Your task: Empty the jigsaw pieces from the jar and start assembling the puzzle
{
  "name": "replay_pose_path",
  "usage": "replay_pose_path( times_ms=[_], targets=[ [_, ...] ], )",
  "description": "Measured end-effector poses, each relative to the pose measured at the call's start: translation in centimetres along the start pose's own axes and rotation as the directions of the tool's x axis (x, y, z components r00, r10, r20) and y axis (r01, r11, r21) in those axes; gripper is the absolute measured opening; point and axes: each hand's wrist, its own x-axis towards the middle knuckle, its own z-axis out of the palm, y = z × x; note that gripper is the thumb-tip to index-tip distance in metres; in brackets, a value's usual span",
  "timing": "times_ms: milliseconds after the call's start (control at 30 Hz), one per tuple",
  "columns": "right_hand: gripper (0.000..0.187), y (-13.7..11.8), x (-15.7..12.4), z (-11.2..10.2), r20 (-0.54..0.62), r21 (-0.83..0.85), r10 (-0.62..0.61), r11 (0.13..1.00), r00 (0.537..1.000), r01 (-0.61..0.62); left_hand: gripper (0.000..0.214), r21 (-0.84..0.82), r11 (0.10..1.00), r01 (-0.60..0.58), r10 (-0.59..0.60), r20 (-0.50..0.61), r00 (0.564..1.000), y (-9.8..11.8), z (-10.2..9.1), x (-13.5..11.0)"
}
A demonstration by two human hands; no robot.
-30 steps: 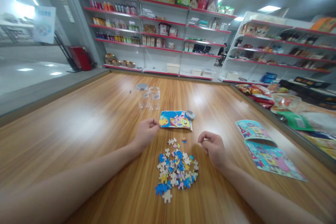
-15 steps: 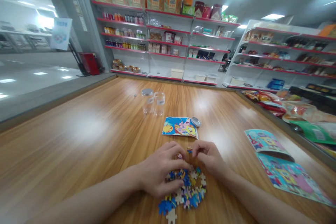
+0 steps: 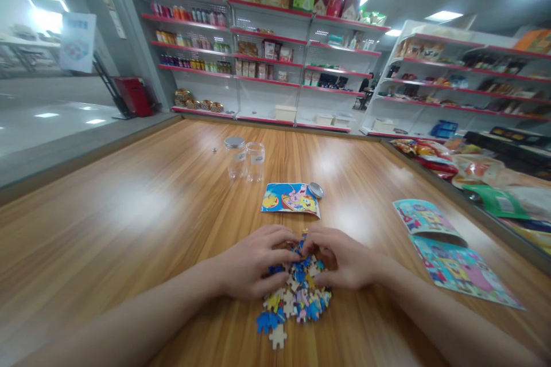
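A loose pile of jigsaw puzzle pieces [image 3: 303,299] lies on the wooden table, some blue or yellow side up, others showing bare backs. My left hand [image 3: 260,261] rests at the pile's left edge, fingers apart and curved over the pieces. On the far right side, my right hand [image 3: 340,258] cups the pile with thumb and fingers spread; its fingertips nearly meet those of the left. Some pieces are hidden under both hands. Just beyond them lies a cartoon picture sheet [image 3: 286,198], with a round metal lid [image 3: 315,190] at its right corner.
Two clear jars stand farther back: a lidded jar [image 3: 236,160] and an open jar [image 3: 255,163]. Two more cartoon sheets [image 3: 462,269] lie at the right. Packaged snacks [image 3: 491,183] line the right edge, and stocked shelves [image 3: 267,57] stand behind the table.
My right hand has come in from beyond the pile's upper right and opened around the pieces. The left hand stays over its side. The camera view has shifted slightly.
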Motion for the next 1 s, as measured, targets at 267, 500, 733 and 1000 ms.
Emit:
replay_pose_path(
  times_ms=[267,500,733,1000],
  targets=[
    [0.025,0.4,0.0,0.9,-0.009,0.081,0.055,0.995,0.998,-0.054,0.024,-0.033,0.998,0.051,-0.050,0.020,0.999,0.2,-0.2,0.0],
    [0.009,0.8,-0.1,0.9,-0.064,0.063,-0.050,0.997,0.997,0.054,0.014,-0.046,0.997,0.067,-0.067,-0.001,0.998,0.3,-0.1,-0.2],
    [0.009,0.9,0.0,1.1,-0.087,0.093,-0.072,0.992,0.994,0.081,0.028,-0.045,0.999,-0.002,0.003,0.037,0.999,0.5,-0.6,0.1],
    [0.022,0.6,-0.3,0.9,-0.030,0.051,-0.035,0.998,0.999,0.037,0.016,-0.082,0.997,-0.002,0.003,0.020,1.000,0.6,-0.6,0.2]
  ],
)
